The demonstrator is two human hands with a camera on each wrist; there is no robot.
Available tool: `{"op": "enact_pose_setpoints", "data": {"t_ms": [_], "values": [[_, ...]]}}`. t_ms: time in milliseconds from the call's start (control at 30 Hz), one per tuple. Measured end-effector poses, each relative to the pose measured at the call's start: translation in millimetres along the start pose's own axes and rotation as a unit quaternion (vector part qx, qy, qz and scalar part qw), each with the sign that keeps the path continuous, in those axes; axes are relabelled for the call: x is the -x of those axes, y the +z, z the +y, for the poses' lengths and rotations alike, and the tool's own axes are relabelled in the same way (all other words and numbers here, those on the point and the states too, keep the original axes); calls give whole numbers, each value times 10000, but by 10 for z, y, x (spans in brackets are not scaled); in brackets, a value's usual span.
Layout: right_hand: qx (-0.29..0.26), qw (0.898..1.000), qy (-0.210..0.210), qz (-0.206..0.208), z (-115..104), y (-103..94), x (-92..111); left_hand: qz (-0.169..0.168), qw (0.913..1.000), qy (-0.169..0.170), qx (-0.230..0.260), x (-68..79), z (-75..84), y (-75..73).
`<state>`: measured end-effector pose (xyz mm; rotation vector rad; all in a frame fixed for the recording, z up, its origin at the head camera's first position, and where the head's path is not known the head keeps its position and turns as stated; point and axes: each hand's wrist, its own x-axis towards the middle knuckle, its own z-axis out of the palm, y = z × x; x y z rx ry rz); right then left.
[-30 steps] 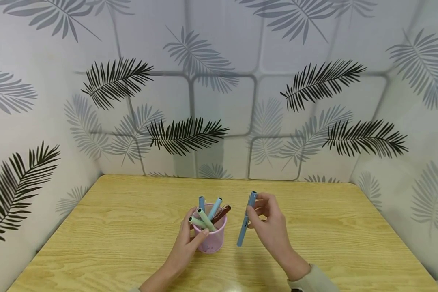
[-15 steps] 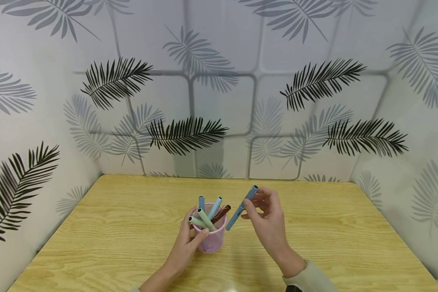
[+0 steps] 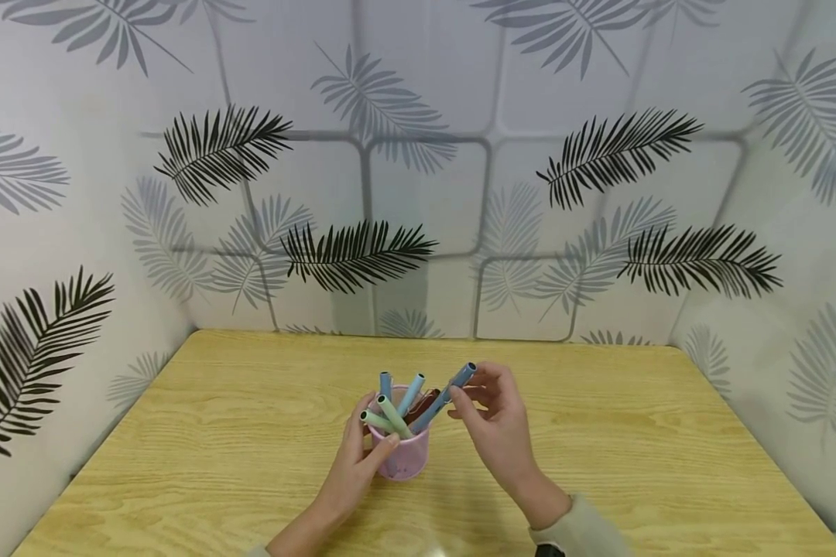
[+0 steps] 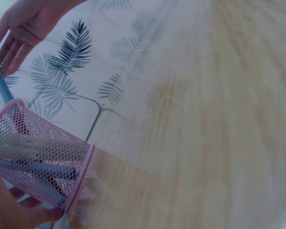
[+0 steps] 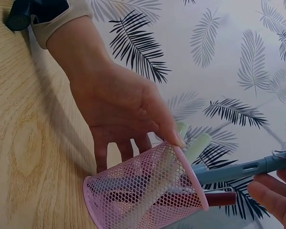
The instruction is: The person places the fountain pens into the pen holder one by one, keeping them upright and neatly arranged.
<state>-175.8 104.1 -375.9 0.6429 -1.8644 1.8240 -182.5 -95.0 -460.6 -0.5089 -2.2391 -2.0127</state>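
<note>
A pink mesh pen cup [image 3: 404,459] stands on the table, and my left hand [image 3: 351,456] grips it round its left side. Inside lean two pale green pens [image 3: 393,416], a light blue pen [image 3: 411,393], a blue pen [image 3: 386,385] and a dark red pen [image 5: 220,198]. My right hand [image 3: 498,418] pinches another blue pen [image 3: 453,387] near its capped upper end. In the right wrist view this pen's lower end reaches in over the pink rim [image 5: 193,179], slanting down to the left beside the dark red pen.
The wooden table [image 3: 634,449] extends to both sides of the cup. Behind it rises a pale wall [image 3: 425,201] with a leaf pattern, and similar panels flank the table left and right. A dark band [image 3: 549,550] shows at the right sleeve.
My right hand has moved left with the blue pen. The pen has tilted over, and its lower end has gone from beside the cup into its mouth. The left hand keeps its hold.
</note>
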Motion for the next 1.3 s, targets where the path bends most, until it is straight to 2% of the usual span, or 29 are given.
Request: {"op": "enact_pose_setpoints", "data": {"t_ms": [167, 333, 400, 533, 633, 800, 967, 1033, 1133, 1300], "values": [[108, 9991, 354, -196, -115, 42, 19, -21, 10000, -10, 55, 2, -2, -3], [326, 9956, 788, -400, -128, 58, 49, 1, 10000, 9, 35, 18, 3, -2], [469, 9944, 848, -431, -114, 59, 62, -54, 10000, -15, 56, 33, 91, 0], [810, 9920, 840, -483, -112, 57, 71, -116, 9998, -10, 171, 18, 91, 2], [942, 9913, 765, -515, -15, 41, 77, -64, 9999, 54, 144, 3, 10, -2], [905, 9915, 782, -520, 261, -7, 106, -10, 9999, 98, 77, 13, 17, -11], [930, 9901, 911, -526, 287, -35, 122, 111, 9998, 147, -98, 24, 15, -31], [999, 9881, 1057, -510, 297, -50, 133, 128, 9998, 120, -123, 29, 14, -42], [1135, 9846, 1250, -463, 309, -81, 157, 232, 9993, -104, -289, 42, 8, -59], [1299, 9825, 1273, -392, 303, -164, 207, 462, 9938, -459, -900, 80, 17, -98]]}}
